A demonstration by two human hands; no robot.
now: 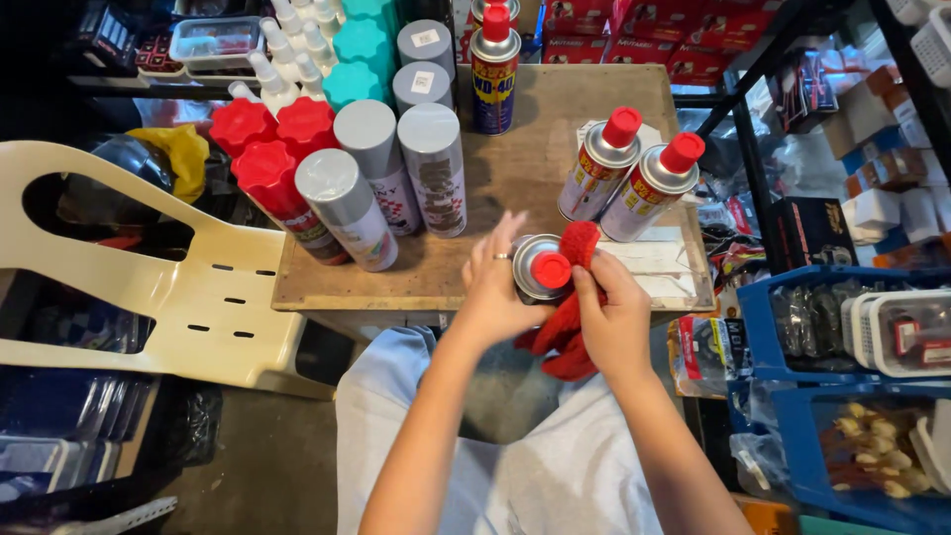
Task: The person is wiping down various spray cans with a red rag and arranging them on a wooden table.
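At the near edge of the small wooden table (515,168), towards its right corner, the left hand (495,287) is wrapped around a spray can (540,269) with a red cap. The right hand (614,317) presses a red cloth (567,332) against the can's side, fingers closed on the cloth. Two more red-capped cans (629,178) stand just behind, and grey-capped cans (396,173) crowd the table's left side.

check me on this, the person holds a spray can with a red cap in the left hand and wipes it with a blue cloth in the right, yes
Not quite: the cloth is red, not blue, as the head view shows. The rest holds: the left hand holds the spray can with the red cap, and the right hand presses the cloth against it.
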